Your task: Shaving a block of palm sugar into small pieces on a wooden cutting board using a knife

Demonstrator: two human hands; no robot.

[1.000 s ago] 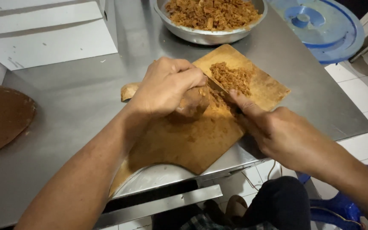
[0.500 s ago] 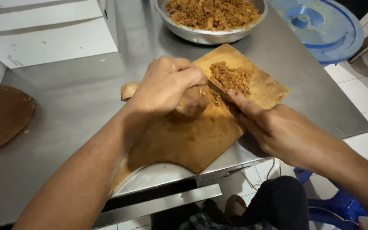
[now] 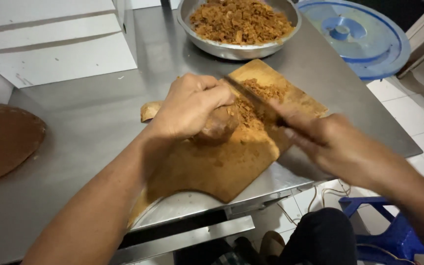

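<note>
My left hand (image 3: 190,105) presses down on a brown lump (image 3: 218,126) that lies on a wooden cutting board (image 3: 222,164). A knife (image 3: 251,95) is gripped in my right hand (image 3: 330,142), its blade slanted up and left over the board, close to my left fingers. Chopped brown bits (image 3: 258,98) lie heaped on the board's far end, right by the blade. My right hand is blurred by motion.
A metal bowl (image 3: 239,49) full of the same brown chopped bits stands behind the board. A blue round lid (image 3: 369,46) lies at the back right, a brown round slab (image 3: 3,140) at the left edge, white boxes (image 3: 55,44) at the back left. The steel table (image 3: 89,113) ends near my knees.
My right hand has lifted the knife, so the blade now points higher and further left over the heap. My left hand has kept its hold on the lump. The view has shifted slightly.
</note>
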